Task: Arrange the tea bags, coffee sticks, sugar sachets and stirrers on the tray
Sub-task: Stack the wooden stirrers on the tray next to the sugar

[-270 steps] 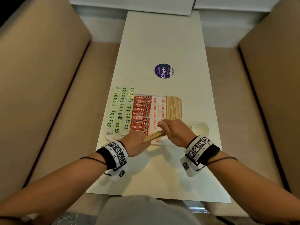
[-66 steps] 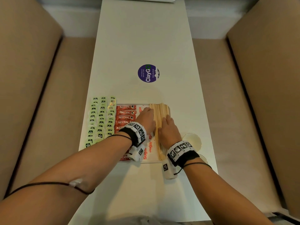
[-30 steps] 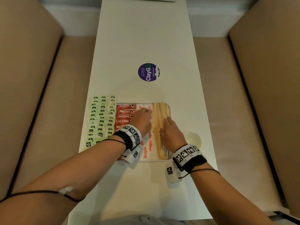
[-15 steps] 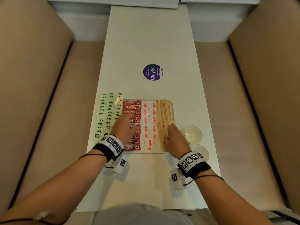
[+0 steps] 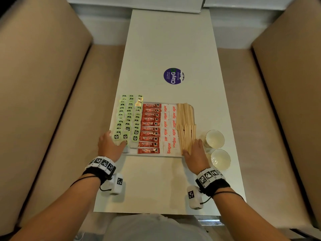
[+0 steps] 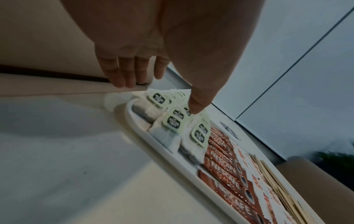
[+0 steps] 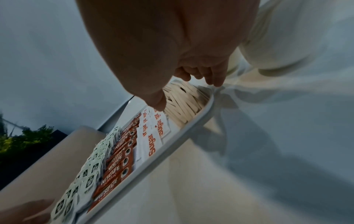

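Observation:
A white tray [image 5: 156,154] lies on the table. It holds rows of green-tagged tea bags [image 5: 128,119], red coffee sticks [image 5: 150,127], white sugar sachets [image 5: 169,126] and wooden stirrers [image 5: 186,126]. My left hand [image 5: 111,145] is at the tray's near left corner. Its thumb touches the nearest tea bag tags [image 6: 174,121] and its fingers [image 6: 122,75] reach past the tray's left edge. My right hand [image 5: 193,150] lies over the near ends of the stirrers [image 7: 182,103], fingers down by the tray's right rim [image 7: 208,103]. Neither hand holds anything.
Two small white cups [image 5: 215,138] [image 5: 220,159] stand just right of the tray, close to my right hand. A round purple sticker [image 5: 173,76] marks the table's middle. Beige bench seats [image 5: 60,119] flank the narrow table on both sides.
My left hand has moved left from the coffee sticks to the tea bags at the tray's near left corner. My right hand has slid nearer, to the near ends of the stirrers.

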Demonstrator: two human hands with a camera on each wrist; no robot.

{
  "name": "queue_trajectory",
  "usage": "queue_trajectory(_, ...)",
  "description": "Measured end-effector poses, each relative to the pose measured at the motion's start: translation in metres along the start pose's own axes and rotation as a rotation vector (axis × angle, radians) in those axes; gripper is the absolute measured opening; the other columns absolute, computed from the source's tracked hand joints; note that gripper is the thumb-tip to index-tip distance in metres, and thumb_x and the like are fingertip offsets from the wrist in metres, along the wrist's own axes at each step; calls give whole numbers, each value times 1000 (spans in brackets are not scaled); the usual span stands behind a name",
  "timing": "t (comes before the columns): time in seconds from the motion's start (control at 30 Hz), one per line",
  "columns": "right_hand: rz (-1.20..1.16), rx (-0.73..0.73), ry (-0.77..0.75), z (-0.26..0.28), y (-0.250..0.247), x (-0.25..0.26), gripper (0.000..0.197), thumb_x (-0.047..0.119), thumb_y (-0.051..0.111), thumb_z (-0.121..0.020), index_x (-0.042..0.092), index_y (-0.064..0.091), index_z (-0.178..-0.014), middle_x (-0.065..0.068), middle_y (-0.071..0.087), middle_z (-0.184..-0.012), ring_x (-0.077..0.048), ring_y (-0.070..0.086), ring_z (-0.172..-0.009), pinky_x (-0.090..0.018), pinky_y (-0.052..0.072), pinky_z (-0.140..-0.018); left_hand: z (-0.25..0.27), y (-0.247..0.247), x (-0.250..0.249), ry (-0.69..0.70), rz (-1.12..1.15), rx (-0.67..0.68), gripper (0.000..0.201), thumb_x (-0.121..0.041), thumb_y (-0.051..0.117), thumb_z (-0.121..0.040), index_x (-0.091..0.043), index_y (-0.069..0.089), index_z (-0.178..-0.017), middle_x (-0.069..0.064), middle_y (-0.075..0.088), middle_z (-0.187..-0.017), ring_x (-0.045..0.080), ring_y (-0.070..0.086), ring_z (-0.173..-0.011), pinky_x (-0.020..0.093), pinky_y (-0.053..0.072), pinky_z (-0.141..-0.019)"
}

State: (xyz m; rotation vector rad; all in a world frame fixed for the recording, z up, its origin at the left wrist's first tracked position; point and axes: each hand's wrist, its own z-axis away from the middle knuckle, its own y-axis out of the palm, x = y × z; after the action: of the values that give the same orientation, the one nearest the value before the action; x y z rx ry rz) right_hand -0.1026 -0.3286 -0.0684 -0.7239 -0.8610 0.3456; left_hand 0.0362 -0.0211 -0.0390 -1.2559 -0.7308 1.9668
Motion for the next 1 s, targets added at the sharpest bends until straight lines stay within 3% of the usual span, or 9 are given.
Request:
queue_trajectory(0.17,-32,-30,66,0,6,-2,45,33,64,-89,10,46,-123,-8,51,-121,-27,58,-104,-49,54,-91,9,-1,3,-54,154,95,83,-40,78,-83,-11,35,-148,11,47,-147,31,51,-130,39,43,-102)
queue_trajectory(0.3,-66,9,143,-7,7,-4,51,48,64,-83,15,47,-117,-5,61,-111,-27,63,-102,-49,56,-88,13,-4,-2,-84,168,115,74,-36,74,-89,-6,38,-147,13,50,-145,31,50,-131,35,40,-99)
queue_trajectory(0.47,-69,9,200,-10,-1,9,57,54,68,-81,10,50,-113,-8,60,-108,-29,62,-100,-47,55,-87,4,-6,6,-138,144,160,94,-66,69,-74,-7,45,-144,13,53,-143,33,53,-128,44,45,-105)
queue_trajectory(0.57,-110,64,231,-10,-5,9,66,62,67,-78,10,50,-115,-8,57,-110,-26,61,-98,-44,56,-86,1,-5,15,-163,176,167,96,-76,65,-65,-11,54,-135,11,57,-136,31,58,-118,46,49,-101)
queue_trajectory(0.67,-145,94,243,-16,0,2,91,82,60,-60,12,54,-118,-9,61,-111,-24,65,-95,-44,59,-86,4,-8,18,-213,200,166,85,-67,69,-78,-8,51,-137,14,52,-140,33,56,-121,45,47,-102)
queue_trajectory(0.77,-279,102,233,-15,3,2,89,72,75,-67,6,56,-124,-5,68,-107,-20,69,-94,-41,61,-85,2,-4,22,-261,283,172,92,-62,69,-82,-6,38,-148,13,46,-149,33,48,-132,47,41,-108)
queue_trajectory(0.83,-356,99,255,-11,4,5,88,61,80,-74,4,45,-132,-4,66,-116,-20,67,-104,-39,58,-90,5,-2,22,-283,342,161,92,-59,68,-85,-7,32,-151,11,41,-154,33,43,-137,47,36,-110)
queue_trajectory(0.9,-387,72,259,-7,5,7,86,52,79,-81,3,34,-136,-6,60,-123,-23,63,-112,-38,55,-92,6,-1,23,-308,414,165,95,-62,68,-82,-8,32,-151,9,43,-151,33,43,-137,47,36,-110)
queue_trajectory(1.0,-478,35,241,-6,7,10,101,65,78,-67,5,35,-135,-6,61,-125,-23,64,-112,-41,57,-92,7,-1,24,-317,491,148,104,-74,69,-67,-12,42,-146,5,51,-145,32,51,-129,52,40,-108)
